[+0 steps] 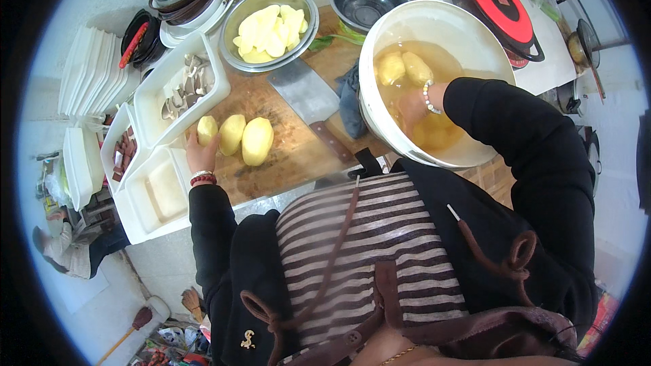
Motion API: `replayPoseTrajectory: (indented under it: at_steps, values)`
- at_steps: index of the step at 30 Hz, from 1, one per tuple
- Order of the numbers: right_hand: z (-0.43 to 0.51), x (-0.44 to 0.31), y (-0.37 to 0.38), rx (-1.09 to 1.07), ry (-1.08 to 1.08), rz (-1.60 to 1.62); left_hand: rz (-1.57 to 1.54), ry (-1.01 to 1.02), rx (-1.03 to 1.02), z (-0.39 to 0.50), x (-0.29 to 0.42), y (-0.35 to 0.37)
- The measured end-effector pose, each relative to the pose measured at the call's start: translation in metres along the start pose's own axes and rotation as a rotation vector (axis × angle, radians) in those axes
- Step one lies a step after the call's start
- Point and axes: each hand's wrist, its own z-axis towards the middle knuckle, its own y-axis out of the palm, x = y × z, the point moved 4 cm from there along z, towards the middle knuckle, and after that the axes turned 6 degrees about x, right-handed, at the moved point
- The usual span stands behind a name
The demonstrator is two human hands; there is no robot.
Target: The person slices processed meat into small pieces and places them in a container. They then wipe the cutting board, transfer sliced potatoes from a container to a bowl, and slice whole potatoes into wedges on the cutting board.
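My left hand (202,154) has its fingers around a small peeled potato (207,130) on the wooden cutting board (300,162). Two more peeled potatoes (232,134) (258,141) stand in a row to its right. My right hand (411,109) reaches into the cloudy water of a large white bucket (483,35); its fingers are under the water, so their hold is hidden. Two potatoes (390,68) (417,68) show near that hand. Between my hands lies a cleaver (305,94) with a wooden handle. Behind it, a steel bowl (229,35) holds sliced potato (274,30).
White trays with sliced mushrooms (188,86) and reddish pieces (123,155) stand at the left beside an empty-looking tray (165,193). A dark cloth (350,104) touches the bucket. A black bowl (368,2) and red-lidded pan (496,5) stand behind. Another person (68,251) is at far left.
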Motion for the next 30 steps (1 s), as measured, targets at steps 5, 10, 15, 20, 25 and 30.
replayPoseTrajectory:
  at_steps: [5,10,15,20,25,30]
  values:
    - [-0.010,-0.012,0.006,-0.045,-0.051,0.060,-0.012,-0.067,-0.030,0.007,-0.031,0.018]
    - [-0.032,-0.040,-0.010,-0.037,-0.083,0.134,-0.140,0.137,-0.072,-0.026,-0.008,0.018]
    - [-0.080,-0.062,-0.053,0.089,0.032,0.183,0.059,0.250,-0.111,-0.069,0.024,0.023]
    - [-0.108,-0.071,-0.082,0.314,0.119,0.060,0.013,0.304,-0.118,-0.065,0.037,0.037]
    - [-0.138,-0.068,-0.107,0.609,0.141,0.097,-0.178,0.226,-0.203,-0.047,0.046,0.052]
    - [-0.147,-0.101,-0.127,0.845,0.211,-0.213,0.031,0.288,-0.013,-0.036,0.058,0.053]
